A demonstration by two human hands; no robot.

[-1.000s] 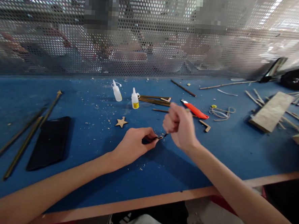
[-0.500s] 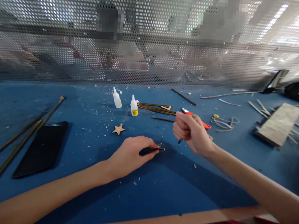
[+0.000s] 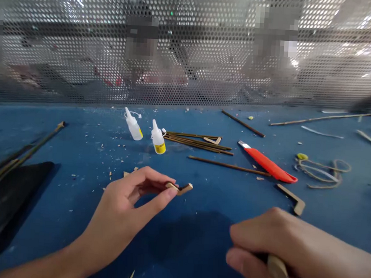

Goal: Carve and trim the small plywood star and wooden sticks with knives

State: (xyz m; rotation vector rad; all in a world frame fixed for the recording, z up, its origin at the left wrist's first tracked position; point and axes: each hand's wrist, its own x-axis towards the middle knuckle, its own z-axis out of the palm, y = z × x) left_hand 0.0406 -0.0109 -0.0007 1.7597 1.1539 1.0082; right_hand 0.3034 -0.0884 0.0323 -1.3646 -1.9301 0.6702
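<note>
Pinching a small bent wooden piece [image 3: 185,190], seemingly positioning by fingertip.

Over matte blue tabletop [image 3: 213,191], clenching the right hand [image 3: 310,251] around a rounded wooden handle [image 3: 277,270], grasping the bent wooden piece between left hand [image 3: 116,210] thumb and fingers, its rough pale end outward; calling for light, steady pressure. Beyond the right hand, a glossy red knife [image 3: 268,163]; beyond the left, translucent bottles [image 3: 158,141].

Perforated metal screen [image 3: 189,72], upper frame; smooth, glossy black phone [image 3: 10,203], lower left; smooth orange plastic cutter [image 3: 268,163], right of centre; matt blue tabletop [image 3: 198,240].
</note>
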